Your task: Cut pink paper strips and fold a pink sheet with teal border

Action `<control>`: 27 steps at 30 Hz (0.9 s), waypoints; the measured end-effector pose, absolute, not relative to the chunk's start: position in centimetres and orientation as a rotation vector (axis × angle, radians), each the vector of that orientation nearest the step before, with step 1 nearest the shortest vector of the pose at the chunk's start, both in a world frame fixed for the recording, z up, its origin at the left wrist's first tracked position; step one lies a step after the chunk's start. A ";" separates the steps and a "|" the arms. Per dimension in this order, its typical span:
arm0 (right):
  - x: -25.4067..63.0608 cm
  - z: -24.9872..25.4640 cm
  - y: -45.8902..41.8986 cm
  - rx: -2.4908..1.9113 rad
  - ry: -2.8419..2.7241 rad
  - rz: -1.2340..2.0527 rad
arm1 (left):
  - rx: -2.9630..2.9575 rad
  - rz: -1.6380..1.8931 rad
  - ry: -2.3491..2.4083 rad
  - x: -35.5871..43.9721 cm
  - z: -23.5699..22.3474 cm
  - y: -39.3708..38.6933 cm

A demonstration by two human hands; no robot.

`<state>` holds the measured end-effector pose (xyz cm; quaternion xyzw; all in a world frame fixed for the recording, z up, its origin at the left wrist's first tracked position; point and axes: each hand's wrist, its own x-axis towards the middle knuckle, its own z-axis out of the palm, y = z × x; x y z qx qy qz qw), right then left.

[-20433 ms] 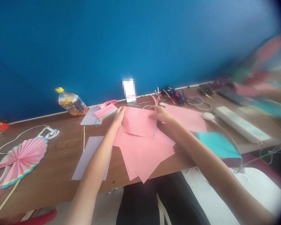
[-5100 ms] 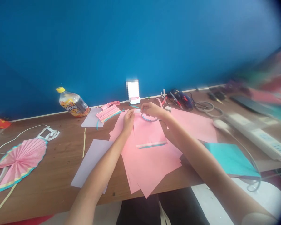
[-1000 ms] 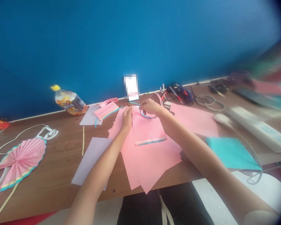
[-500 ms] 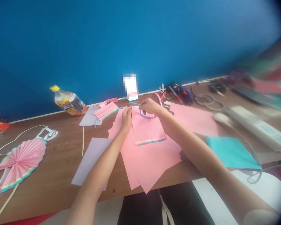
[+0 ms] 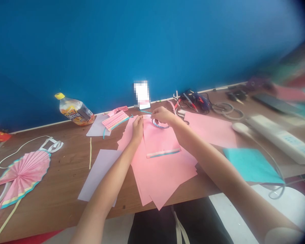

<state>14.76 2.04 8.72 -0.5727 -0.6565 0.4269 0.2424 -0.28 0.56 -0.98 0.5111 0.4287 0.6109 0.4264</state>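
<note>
The left hand (image 5: 137, 129) and the right hand (image 5: 162, 116) sit close together, only just apart, at the top of a pink paper sheet (image 5: 159, 139). In the earliest view they were spread wider, pressing on flat pink paper. The right hand's fingers are closed over a blue-edged paper loop (image 5: 159, 125), which was not there in that view. The left hand's fingertips (image 5: 141, 118) pinch in towards the loop's end, though what they grip is hidden. A striped paper strip (image 5: 163, 153) now lies along the sheet's lower edge, and the sheet rests on a loose stack of pink paper (image 5: 165, 183) on the brown counter (image 5: 63, 189). Upper left of the hands stands a plastic bottle (image 5: 75, 110) beside pleated pink paper (image 5: 115, 120). A finished pink paper fan (image 5: 22, 178) lies at the lower left, and a teal paper sheet (image 5: 251, 166) lies at the right. Against the last frames, nothing has shifted.
</note>
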 end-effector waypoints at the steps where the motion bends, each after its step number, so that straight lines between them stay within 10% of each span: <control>1: 14.8 8.7 2.1 -1.569 -1.794 1.168 | 1.280 1.527 1.069 -0.3 -0.9 0.5; 27: 15.6 9.5 2.3 -1.619 -1.863 1.129 | 1.320 1.621 1.218 -0.2 -2.1 1.1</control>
